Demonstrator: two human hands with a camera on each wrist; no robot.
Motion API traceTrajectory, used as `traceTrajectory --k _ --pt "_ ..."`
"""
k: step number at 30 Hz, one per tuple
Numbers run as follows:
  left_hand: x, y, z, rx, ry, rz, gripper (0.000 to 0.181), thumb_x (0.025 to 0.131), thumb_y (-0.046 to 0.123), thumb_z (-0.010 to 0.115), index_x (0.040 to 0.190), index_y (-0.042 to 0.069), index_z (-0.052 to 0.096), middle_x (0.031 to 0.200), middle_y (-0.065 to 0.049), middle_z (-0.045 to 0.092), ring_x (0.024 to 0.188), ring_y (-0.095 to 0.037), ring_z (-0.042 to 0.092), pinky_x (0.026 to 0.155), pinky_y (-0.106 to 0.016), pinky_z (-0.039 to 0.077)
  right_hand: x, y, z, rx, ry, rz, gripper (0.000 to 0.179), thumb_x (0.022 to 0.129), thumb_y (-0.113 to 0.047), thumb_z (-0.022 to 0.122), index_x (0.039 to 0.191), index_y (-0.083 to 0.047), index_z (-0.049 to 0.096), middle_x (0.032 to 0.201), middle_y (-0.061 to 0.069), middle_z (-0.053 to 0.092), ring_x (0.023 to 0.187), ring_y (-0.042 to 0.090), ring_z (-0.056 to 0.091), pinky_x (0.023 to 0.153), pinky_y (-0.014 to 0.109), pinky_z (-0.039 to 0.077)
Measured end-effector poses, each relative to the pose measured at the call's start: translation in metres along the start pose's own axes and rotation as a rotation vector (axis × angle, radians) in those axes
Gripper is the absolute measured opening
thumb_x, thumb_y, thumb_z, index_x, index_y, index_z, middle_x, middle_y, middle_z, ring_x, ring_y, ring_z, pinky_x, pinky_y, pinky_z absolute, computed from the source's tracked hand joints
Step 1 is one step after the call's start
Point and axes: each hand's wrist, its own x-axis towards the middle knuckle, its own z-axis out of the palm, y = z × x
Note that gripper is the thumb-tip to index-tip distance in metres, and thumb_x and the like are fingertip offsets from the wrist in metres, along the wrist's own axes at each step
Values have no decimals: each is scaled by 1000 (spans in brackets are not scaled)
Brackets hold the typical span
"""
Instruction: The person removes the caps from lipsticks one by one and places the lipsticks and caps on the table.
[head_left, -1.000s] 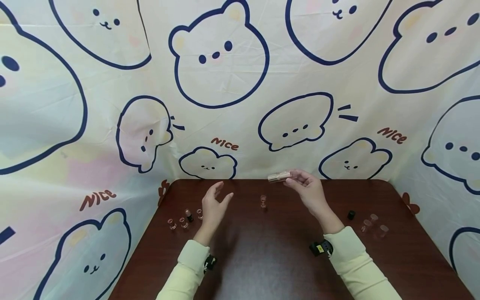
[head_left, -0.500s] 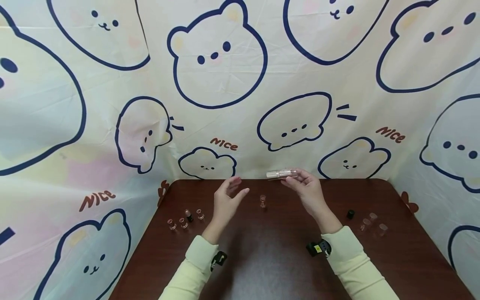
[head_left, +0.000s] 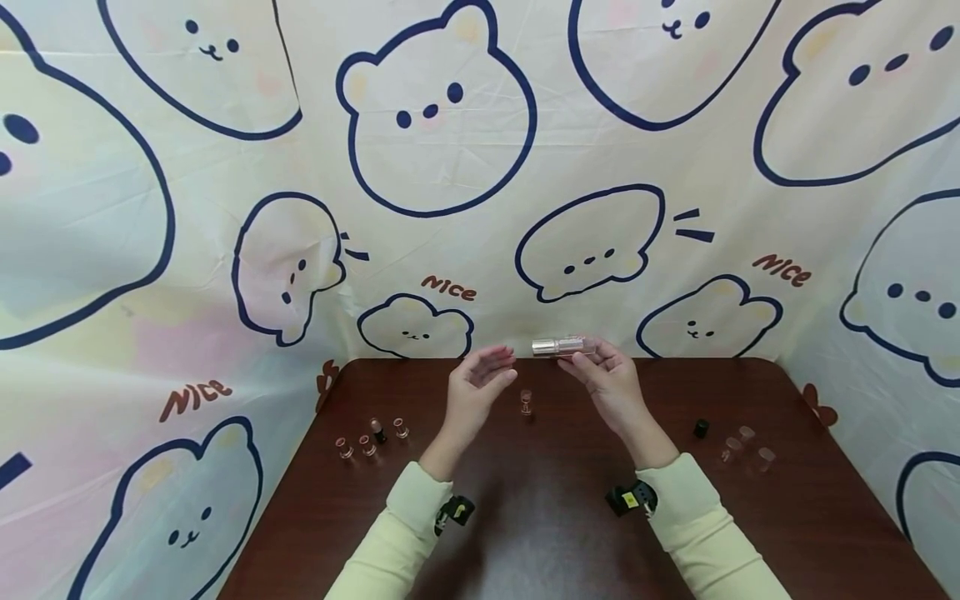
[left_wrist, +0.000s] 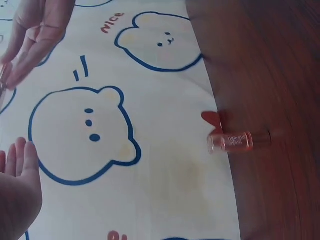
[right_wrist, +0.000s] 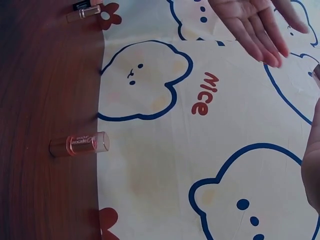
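Observation:
My right hand pinches a shiny silver lipstick tube near its clear end, holding it level above the table's far edge. Just left of the tube's free end is my left hand, fingers loosely extended, nothing in it and not touching the tube. Below and between the hands, a pinkish lipstick tube with a clear top stands upright on the table; the left wrist view shows this tube too. In the right wrist view my left hand has its fingers spread, while the held tube is mostly out of frame.
On the dark wooden table, several small lipsticks stand at left, one with a black base. At right sit a black cap and a few clear caps. A bear-print cloth hangs behind.
My left hand has moved right and slightly up, toward the free end of the held lipstick tube. The right hand has barely moved; its tube has turned nearer to level.

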Motion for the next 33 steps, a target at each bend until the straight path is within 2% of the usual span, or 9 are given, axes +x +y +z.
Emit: traceTrajectory --k 2,6,8,15,23,33 --pt "1 -1 3 -28 -9 1 36 89 -4 67 122 -13 56 118 -23 63 107 -26 64 92 -35 49 0 1 1 -1 -6 -10 20 94 -2 61 111 -11 68 112 6 67 103 18 66 89 34 50" --pt "2 -4 8 -99 -21 -3 40 90 3 69 123 -15 54 119 -20 64 111 -41 59 93 -37 49 0 2 4 2 -13 -13 21 95 -1 60 111 -12 67 112 6 67 103 18 66 89 34 50" --pt "2 -5 10 -123 -17 -15 40 89 4 69 123 -14 55 119 -19 64 112 -44 57 93 -37 49 0 2 6 10 -15 -6 21 95 -1 59 111 -12 68 113 5 67 104 18 66 89 34 50" --pt "4 -5 18 -142 30 -55 34 89 -4 66 121 -14 57 114 -13 66 103 -22 64 92 -36 50 -2 4 9 6 -14 18 20 93 -4 63 110 -13 68 114 6 66 104 18 66 89 34 50" --pt "8 -3 26 -137 49 -97 32 89 -1 67 119 -10 60 109 -9 68 99 -19 65 90 -32 51 -3 7 10 13 -14 21 21 94 -3 61 113 -10 67 114 6 66 104 18 66 90 34 49" --pt "9 -2 32 -107 65 -97 30 87 5 72 112 -9 63 101 -6 68 91 -16 64 82 -26 52 -4 10 10 8 -20 14 23 94 -1 60 115 -9 67 113 6 67 103 19 66 89 34 50"
